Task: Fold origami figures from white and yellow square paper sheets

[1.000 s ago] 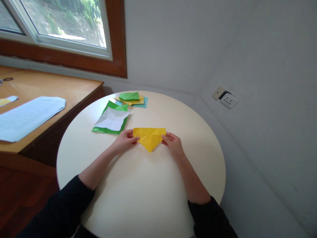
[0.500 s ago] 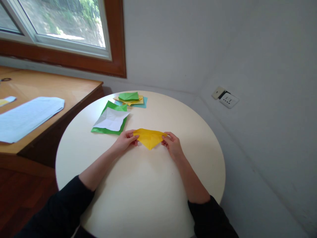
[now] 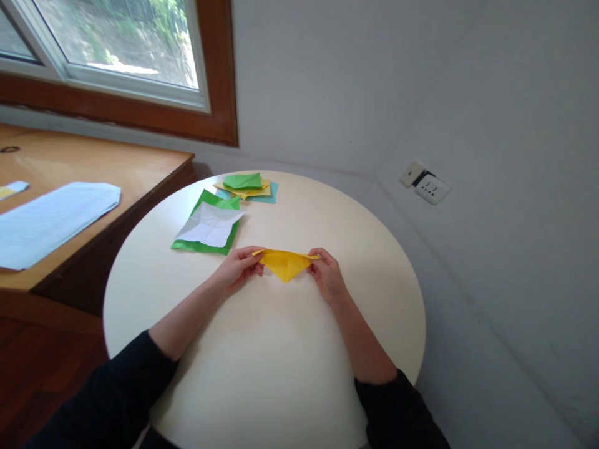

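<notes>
The left hand [image 3: 239,269] and right hand [image 3: 326,274] pinch opposite corners of the yellow paper [image 3: 285,264]; even tension keeps its crease straight above the worktop [image 3: 281,374].

Yellow paper [image 3: 285,264] looking thin, matt, creased; round tabletop [image 3: 281,374] showing smooth cream satin finish; green sheet [image 3: 206,227] showing matt white underside; side desk [image 3: 93,165] looking like varnished wood, softly glossy

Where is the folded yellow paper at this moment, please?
In the head view, the yellow paper sits mid-table, pinched between the left hand and right hand, just in front of the green sheet.
</notes>
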Demonstrator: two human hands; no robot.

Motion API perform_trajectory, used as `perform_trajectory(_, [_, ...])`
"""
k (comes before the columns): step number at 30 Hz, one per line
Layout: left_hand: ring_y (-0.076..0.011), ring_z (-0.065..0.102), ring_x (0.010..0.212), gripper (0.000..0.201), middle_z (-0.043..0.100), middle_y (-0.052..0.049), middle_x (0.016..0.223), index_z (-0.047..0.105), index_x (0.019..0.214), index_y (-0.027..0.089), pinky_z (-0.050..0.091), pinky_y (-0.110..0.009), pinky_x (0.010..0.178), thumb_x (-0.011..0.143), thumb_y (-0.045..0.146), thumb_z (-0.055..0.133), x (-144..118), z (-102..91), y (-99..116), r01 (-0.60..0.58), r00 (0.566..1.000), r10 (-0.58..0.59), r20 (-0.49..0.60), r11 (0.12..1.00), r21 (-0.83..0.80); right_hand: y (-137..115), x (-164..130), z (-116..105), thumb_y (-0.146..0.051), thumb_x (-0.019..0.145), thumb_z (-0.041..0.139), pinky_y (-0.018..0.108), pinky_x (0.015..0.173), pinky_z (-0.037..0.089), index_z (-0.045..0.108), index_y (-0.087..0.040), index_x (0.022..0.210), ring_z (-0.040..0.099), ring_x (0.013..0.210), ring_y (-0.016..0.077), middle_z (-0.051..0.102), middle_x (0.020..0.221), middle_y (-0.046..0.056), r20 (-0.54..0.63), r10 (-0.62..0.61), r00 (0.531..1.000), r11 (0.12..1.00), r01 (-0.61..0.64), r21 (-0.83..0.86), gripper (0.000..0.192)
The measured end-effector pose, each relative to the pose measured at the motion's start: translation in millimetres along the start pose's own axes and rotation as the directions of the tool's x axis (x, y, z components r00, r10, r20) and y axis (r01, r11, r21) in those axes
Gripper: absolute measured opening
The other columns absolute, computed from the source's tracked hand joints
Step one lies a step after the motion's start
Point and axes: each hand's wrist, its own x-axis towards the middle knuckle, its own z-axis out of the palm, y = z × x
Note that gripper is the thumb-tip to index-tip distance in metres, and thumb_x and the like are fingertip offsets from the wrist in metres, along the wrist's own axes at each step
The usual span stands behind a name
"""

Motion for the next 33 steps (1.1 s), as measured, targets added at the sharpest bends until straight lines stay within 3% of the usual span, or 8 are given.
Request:
perform_trajectory(7, [-0.0071, 0.052, 0.045, 0.028, 0.058, 0.0, 0.053, 0.064, 0.08, 0.012, 0.041, -0.019, 0.048, 0.058, 0.027, 0.073, 0, 2.9, -3, 0.026, 1.0, -0.026, 0.005, 0.999, -0.037, -1, -1, 2, -0.026, 0.055, 0.066, 0.022, 0.051, 0.032, 0.052, -0.021, 0.065, 0.043, 0.054, 0.0086, 0.048, 0.059, -0.006, -0.008, -0.021, 1.0, 0.999, 0.02, -0.041, 0.018])
perform_trajectory(11, [-0.007, 0.053, 0.05, 0.024, 0.062, -0.001, 0.064, 0.065, 0.076, 0.012, 0.043, -0.021, 0.054, 0.058, 0.027, 0.071, 0, 4.3, -2, -0.035, 0.998, 0.04, -0.039, 0.992, 0.122, 2, 1, -1, -0.03, 0.054, 0.07, 0.022, 0.053, 0.033, 0.05, -0.021, 0.066, 0.044, 0.055, 0.0096, 0.049, 0.058, -0.006, 0.002, -0.052, 0.999, 0.985, 0.052, -0.165, 0.025])
perform_trajectory(14, [-0.011, 0.058, 0.063, 0.019, 0.064, -0.003, 0.076, 0.066, 0.074, 0.013, 0.046, -0.026, 0.064, 0.059, 0.024, 0.066, 0, 2.0, -2, -0.08, 0.994, 0.102, -0.045, 0.933, 0.35, 4, 3, -7, -0.03, 0.057, 0.068, 0.023, 0.051, 0.031, 0.049, -0.021, 0.063, 0.04, 0.051, 0.0091, 0.046, 0.055, -0.007, 0.072, -0.129, 0.989, 0.913, 0.147, -0.38, 0.022])
perform_trajectory(17, [-0.0159, 0.059, 0.074, 0.016, 0.064, -0.005, 0.079, 0.066, 0.072, 0.014, 0.047, -0.029, 0.071, 0.06, 0.022, 0.062, 3, -4.2, -6, -0.171, 0.978, 0.208, -0.001, 0.805, 0.568, 5, 4, -12, -0.025, 0.061, 0.064, 0.023, 0.05, 0.029, 0.051, -0.021, 0.062, 0.036, 0.048, 0.0089, 0.042, 0.051, -0.008, 0.15, -0.175, 0.973, 0.737, 0.231, -0.635, 0.014])
perform_trajectory(20, [-0.0175, 0.058, 0.077, 0.014, 0.061, -0.006, 0.084, 0.065, 0.071, 0.014, 0.048, -0.03, 0.071, 0.064, 0.023, 0.057, 7, -10.7, -13, -0.282, 0.946, 0.311, 0.095, 0.64, 0.715, 7, 3, -14, -0.021, 0.065, 0.06, 0.025, 0.055, 0.034, 0.053, -0.021, 0.062, 0.042, 0.054, 0.0115, 0.048, 0.056, -0.006, 0.216, -0.213, 0.953, 0.557, 0.3, -0.775, 0.008])
perform_trajectory(25, [-0.0153, 0.057, 0.075, 0.015, 0.057, -0.007, 0.09, 0.064, 0.076, 0.015, 0.048, -0.027, 0.067, 0.071, 0.018, 0.05, 7, -12.6, -17, -0.378, 0.904, 0.353, 0.241, 0.398, 0.836, 12, 2, -13, -0.013, 0.065, 0.061, 0.036, 0.081, 0.036, 0.061, -0.021, 0.079, 0.052, 0.09, 0.0218, 0.06, 0.092, 0.005, 0.327, -0.361, 0.874, 0.289, 0.438, -0.852, 0.016])
perform_trajectory(28, [-0.0159, 0.055, 0.076, 0.015, 0.058, -0.008, 0.088, 0.064, 0.074, 0.016, 0.046, -0.029, 0.07, 0.072, 0.014, 0.049, 5, -11.9, -18, -0.436, 0.851, 0.41, 0.328, 0.203, 0.877, 13, 1, -13, -0.011, 0.069, 0.058, 0.039, 0.086, 0.032, 0.064, -0.024, 0.085, 0.049, 0.1, 0.0231, 0.059, 0.103, 0.006, 0.406, -0.381, 0.831, 0.191, 0.5, -0.845, 0.022])
perform_trajectory(33, [-0.0171, 0.05, 0.076, 0.018, 0.058, -0.008, 0.081, 0.06, 0.071, 0.016, 0.042, -0.031, 0.071, 0.079, 0.012, 0.045, 3, -15.3, -19, -0.503, 0.763, 0.398, 0.509, -0.13, 0.855, 12, -1, -13, -0.006, 0.068, 0.055, 0.035, 0.08, 0.032, 0.061, -0.022, 0.069, 0.052, 0.087, 0.0198, 0.062, 0.087, 0.003, 0.472, -0.372, 0.799, 0.122, 0.546, -0.829, 0.017])
